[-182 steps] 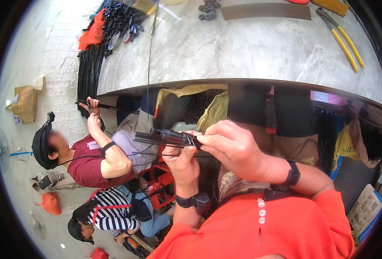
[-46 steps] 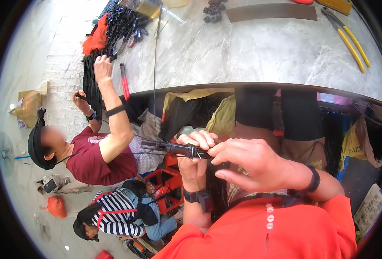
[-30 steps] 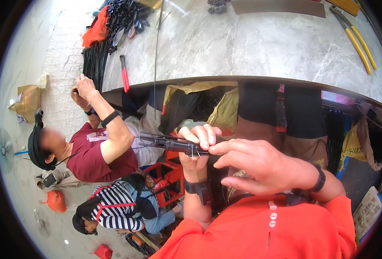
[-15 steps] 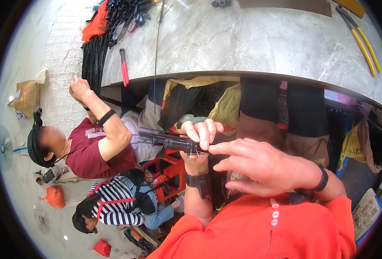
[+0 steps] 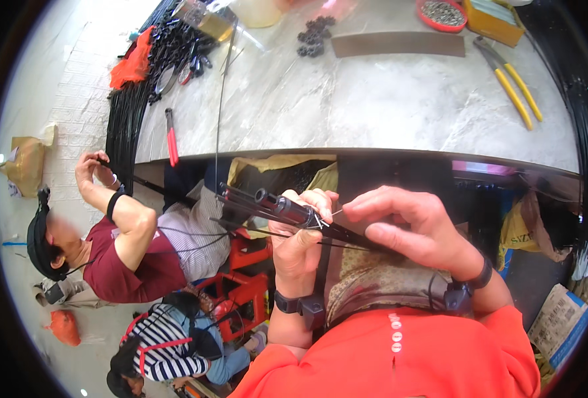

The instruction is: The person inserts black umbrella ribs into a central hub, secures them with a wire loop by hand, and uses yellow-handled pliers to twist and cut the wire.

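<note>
My left hand (image 5: 293, 255) is closed round what looks like an umbrella frame (image 5: 284, 207), a bundle of thin black ribs about a black tubular hub. Thumb and fingers pinch it where short silvery wire ends (image 5: 318, 221) stick out. The rods run up to the left and down to the right past the hand. Just right of the hub, my right hand (image 5: 417, 222) is open, its fingers stretched out and the thumb apart. One thin wire end points toward its fingertips; whether they touch it I cannot tell.
On the grey marbled table (image 5: 400, 99) lie yellow-handled cutters (image 5: 512, 83), red-handled pliers (image 5: 171, 138), a brown strip (image 5: 399, 44), black small parts (image 5: 315, 34) and a red dish (image 5: 442, 23) of metal bits. Two people work at left, near a red stool (image 5: 241, 298).
My right hand has drawn back to the right from the frame. The frame has tilted, its hub end showing more. The view has shifted, bringing more of the table in.
</note>
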Tool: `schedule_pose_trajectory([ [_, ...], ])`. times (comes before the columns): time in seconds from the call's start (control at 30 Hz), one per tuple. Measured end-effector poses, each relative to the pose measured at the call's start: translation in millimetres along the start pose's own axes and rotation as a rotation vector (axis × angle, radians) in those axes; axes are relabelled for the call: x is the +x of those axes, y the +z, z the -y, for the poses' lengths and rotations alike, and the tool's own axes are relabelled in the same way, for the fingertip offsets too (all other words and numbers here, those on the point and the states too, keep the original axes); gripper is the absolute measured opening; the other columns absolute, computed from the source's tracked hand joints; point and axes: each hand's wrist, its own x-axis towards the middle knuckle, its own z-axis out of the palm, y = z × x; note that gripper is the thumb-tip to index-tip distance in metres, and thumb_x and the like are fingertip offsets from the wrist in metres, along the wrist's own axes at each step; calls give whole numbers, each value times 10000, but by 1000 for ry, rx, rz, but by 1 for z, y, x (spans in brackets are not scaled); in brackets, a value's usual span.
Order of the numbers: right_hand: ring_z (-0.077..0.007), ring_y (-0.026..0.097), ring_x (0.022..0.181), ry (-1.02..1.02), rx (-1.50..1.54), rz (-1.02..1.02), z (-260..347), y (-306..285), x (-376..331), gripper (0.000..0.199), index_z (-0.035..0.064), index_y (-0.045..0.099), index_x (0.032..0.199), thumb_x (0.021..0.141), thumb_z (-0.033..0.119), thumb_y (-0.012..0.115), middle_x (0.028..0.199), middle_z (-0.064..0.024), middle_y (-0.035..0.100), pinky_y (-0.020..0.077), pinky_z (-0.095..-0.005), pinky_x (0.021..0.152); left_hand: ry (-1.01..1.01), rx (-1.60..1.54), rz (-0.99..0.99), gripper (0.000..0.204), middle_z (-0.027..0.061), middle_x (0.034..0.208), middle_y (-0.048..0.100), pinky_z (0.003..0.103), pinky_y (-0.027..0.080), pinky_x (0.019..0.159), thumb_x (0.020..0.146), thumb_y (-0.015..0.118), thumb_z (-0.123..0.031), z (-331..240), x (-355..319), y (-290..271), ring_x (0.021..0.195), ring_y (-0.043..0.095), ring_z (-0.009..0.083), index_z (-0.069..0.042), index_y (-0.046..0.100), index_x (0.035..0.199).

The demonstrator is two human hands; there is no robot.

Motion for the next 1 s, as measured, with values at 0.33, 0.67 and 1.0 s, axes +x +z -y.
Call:
schedule_pose_trajectory([
  [0.33,-128,677,967,90,11,-348,28,-51,-20,165,-41,638,1108,964,25,596,1073,-98,699,541,-267,875,-70,98,-92,415,116,907,613,405,426,961,753,834,-123,7,21,25,920,578,236,-43,567,1060],
  [0.67,-134,641,742,-14,-154,-248,-4,-8,2,147,-17,663,1037,905,49,662,895,-92,642,516,-261,678,-72,102,-91,315,151,987,669,373,476,929,767,817,-99,2,24,12,965,623,240,5,639,1005],
  [1.0,-224,683,717,-123,-192,-245,-31,15,35,137,-2,667,957,862,92,698,854,-133,654,524,-323,635,-113,59,-156,434,145,1080,641,392,472,977,800,799,-77,-6,14,-14,1073,593,254,-16,567,1162],
])
